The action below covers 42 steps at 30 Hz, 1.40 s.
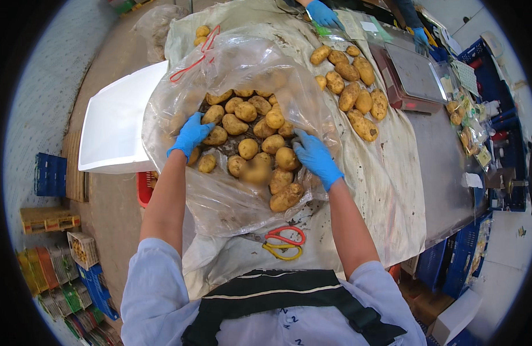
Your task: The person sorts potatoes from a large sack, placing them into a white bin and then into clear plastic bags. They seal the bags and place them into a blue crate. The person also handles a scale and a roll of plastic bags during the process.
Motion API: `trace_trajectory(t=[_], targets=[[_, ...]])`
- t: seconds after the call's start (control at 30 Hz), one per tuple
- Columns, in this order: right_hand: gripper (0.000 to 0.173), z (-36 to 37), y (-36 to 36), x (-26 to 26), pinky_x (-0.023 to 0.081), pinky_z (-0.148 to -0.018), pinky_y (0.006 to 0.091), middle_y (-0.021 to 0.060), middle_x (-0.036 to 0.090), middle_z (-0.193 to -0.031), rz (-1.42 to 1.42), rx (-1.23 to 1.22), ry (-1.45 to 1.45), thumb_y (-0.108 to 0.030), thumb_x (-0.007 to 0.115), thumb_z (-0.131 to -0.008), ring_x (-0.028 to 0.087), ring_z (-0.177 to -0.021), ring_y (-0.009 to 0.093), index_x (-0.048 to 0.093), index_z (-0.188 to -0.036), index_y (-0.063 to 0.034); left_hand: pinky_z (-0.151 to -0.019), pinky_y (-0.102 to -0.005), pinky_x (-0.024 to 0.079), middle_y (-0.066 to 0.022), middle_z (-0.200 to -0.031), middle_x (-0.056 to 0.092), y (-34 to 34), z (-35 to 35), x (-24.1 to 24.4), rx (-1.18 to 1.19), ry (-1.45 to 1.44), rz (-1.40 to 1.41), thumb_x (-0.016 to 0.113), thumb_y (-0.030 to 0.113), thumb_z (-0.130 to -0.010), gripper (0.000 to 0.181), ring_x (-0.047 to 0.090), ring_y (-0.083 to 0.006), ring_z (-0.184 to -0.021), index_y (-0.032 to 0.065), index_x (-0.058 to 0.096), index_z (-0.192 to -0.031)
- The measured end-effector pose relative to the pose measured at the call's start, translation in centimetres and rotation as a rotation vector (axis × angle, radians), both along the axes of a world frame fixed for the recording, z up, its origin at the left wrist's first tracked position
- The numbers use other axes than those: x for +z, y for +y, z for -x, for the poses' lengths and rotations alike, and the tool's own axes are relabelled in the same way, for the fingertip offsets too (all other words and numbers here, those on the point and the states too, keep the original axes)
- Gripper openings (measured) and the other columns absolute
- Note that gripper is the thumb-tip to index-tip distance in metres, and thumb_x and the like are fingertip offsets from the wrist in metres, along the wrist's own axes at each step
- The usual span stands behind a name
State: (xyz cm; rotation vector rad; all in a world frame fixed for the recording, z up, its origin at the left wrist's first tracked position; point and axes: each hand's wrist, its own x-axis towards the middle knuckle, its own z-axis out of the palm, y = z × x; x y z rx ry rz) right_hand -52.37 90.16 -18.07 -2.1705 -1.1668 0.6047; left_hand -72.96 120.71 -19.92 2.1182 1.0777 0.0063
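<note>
A large clear plastic bag [231, 216] lies before me with its mouth spread wide, and dirt-specked potatoes [235, 124] fill it. At the left rim of the mouth my left hand [191, 133], in a blue glove, touches potatoes with its fingers and thumb. My right hand [315, 158], gloved alike, rests at the opposite rim against the plastic and the potatoes beside it. Whether either hand grips plastic or a potato is hidden. A red tie [192, 69] lies across the bag's far left side. Scissors [285, 242] with red and yellow handles lie nearer my body.
A pale cloth [395, 173] covers much of the metal table [443, 181]. Loose potatoes [348, 86] and a scale [411, 78] are at the right. Left stands a white box [119, 121] above a red basket [144, 188]. Another person's gloved hand [324, 15] is across the table.
</note>
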Motion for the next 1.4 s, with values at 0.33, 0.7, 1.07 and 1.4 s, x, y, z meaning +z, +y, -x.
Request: trace_trajectory(t=[0.33,0.7,1.07,1.4], targets=[[0.031,4.7,7.1,-1.0,0.052,-0.079,0.0445,0.0204,0.065,-0.096,-0.357,0.291,0.112,-0.022,0.050,-0.087,0.063,-0.085,0.039,0.062,-0.109,-0.0054,-0.085,-0.0518,0.046,-0.0317,-0.104,0.061,-2.5,2.2,-1.1,-0.095,0.093,-0.199,0.060,0.025,-0.086,0.052,0.058,-0.0485,-0.099,0.0012,0.042,-0.129],[0.036,0.2,7.6,-0.7,0.052,-0.083,0.0459,0.0235,0.058,-0.117,0.371,-0.142,-0.562,-0.010,0.060,-0.083,0.061,-0.099,0.041,0.054,-0.117,0.0008,-0.098,-0.0437,0.044,-0.0239,-0.130,0.045,-10.2,-5.3,3.9,-0.546,-0.096,-0.453,0.068,0.018,-0.079,0.060,0.049,-0.0409,-0.116,0.0083,0.046,-0.135],[0.050,0.8,4.3,-0.9,0.051,-0.085,0.0456,0.0199,0.060,-0.115,0.099,0.081,-0.403,-0.014,0.062,-0.081,0.061,-0.101,0.037,0.048,-0.126,0.0028,-0.105,-0.0550,0.034,-0.0253,-0.150,0.023,-12.3,-5.0,2.0,-0.619,0.077,-0.403,0.069,0.028,-0.082,0.079,0.024,-0.0442,-0.138,0.0262,0.026,-0.149],[0.064,2.5,-2.9,2.3,0.025,-0.108,0.0575,0.0189,0.052,-0.128,0.036,0.125,-0.446,-0.034,0.062,-0.083,0.051,-0.119,0.035,0.042,-0.137,-0.0063,-0.113,-0.0486,0.021,-0.0220,-0.154,0.019,-15.5,2.3,5.5,-0.536,-0.044,-0.188,0.062,0.018,-0.088,0.077,0.016,-0.0427,-0.142,0.0193,0.018,-0.152]])
